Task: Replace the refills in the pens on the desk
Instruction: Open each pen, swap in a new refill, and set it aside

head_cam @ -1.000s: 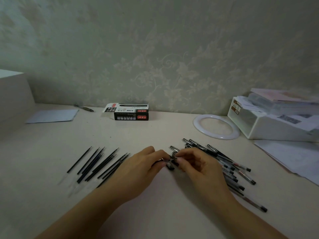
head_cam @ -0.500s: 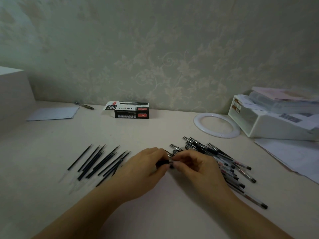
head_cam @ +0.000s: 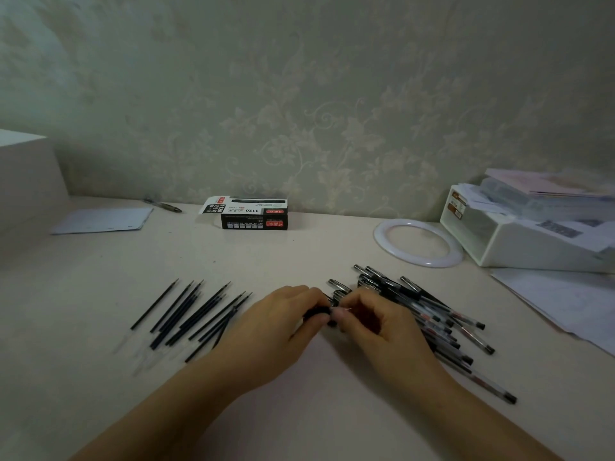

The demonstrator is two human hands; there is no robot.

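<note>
My left hand and my right hand meet at the middle of the desk, fingertips pinched together on one small dark pen part. Most of that pen is hidden by my fingers. A pile of several clear pens with black caps lies just right of my right hand. Several loose dark refills lie fanned out to the left of my left hand.
A black and white refill box stands by the wall. A white ring and a white organiser with papers sit at the right. A sheet of paper and a lone pen lie at the back left.
My hands have stayed together over the same spot, with the fingers shifting slightly on the pen. Nothing else on the desk has moved.
</note>
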